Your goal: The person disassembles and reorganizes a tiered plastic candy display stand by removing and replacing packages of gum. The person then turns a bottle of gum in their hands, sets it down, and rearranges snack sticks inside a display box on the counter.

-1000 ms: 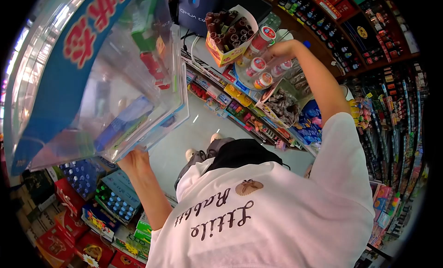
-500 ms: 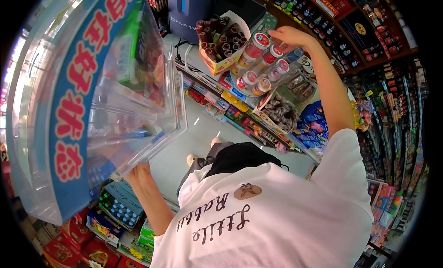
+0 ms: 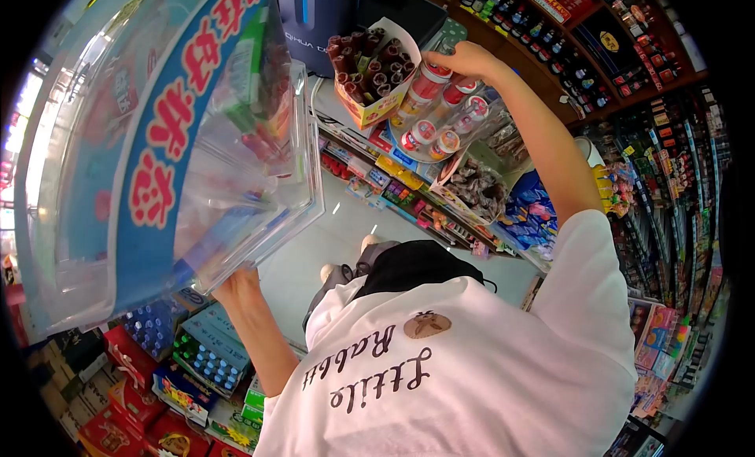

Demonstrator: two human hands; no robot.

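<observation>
On the left, my left hand is closed on the lower edge of a large clear plastic display rack with a blue printed band; its fingertips are hidden behind the plastic. Green and red packs show inside the rack. Over the counter, my right hand has its fingers bent at the top of a red-lidded clear jar. That jar stands among several similar ones in a round clear holder. Left of the holder is an open carton of dark wrapped sticks.
Right of the jars sit a box of dark wrapped snacks and blue packets. A dark machine is behind the carton. Bottle shelves stand at the upper right. Bottle crates and red boxes are at the lower left.
My right hand has moved left and up from among the jars to the upper left jar. The rack in my left hand has swung down, then partly back up.
</observation>
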